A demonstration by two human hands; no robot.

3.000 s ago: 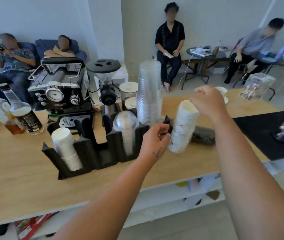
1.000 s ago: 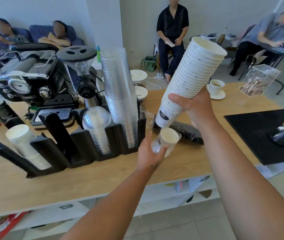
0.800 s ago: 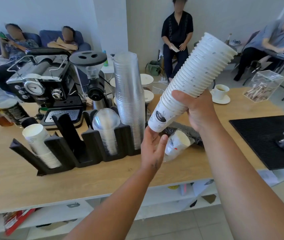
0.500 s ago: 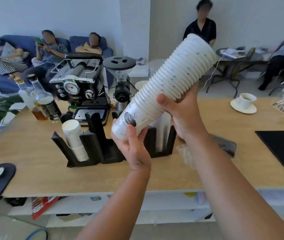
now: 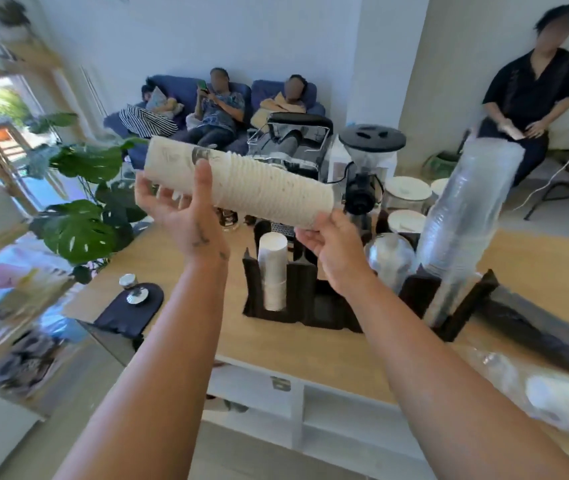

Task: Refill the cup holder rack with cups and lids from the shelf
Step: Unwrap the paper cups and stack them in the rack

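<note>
Paper cups nested in a long white stack (image 5: pixel 258 188) lie almost level in the air above the counter (image 5: pixel 535 271), base end toward ten o'clock, rim end toward four o'clock. The left hand (image 5: pixel 186 216) grips the base end: its thumb lies across the near side and its fingers, slightly spread, curl round underneath. The right hand (image 5: pixel 331 247) holds the rim end from below with curled fingers; I cannot tell where its thumb sits.

At six o'clock from the stack stands the black cup holder rack (image 5: pixel 303 299). Its left slot holds a short pile of white cups (image 5: pixel 271 268). Domed lids (image 5: pixel 388 258) sit in a slot at three o'clock of the right hand, with a tall column of clear cups (image 5: pixel 466 220) beyond them. A coffee grinder (image 5: pixel 369 161) stands behind the rack at twelve o'clock, and a leafy plant (image 5: pixel 82 209) at nine o'clock of the left hand.
</note>
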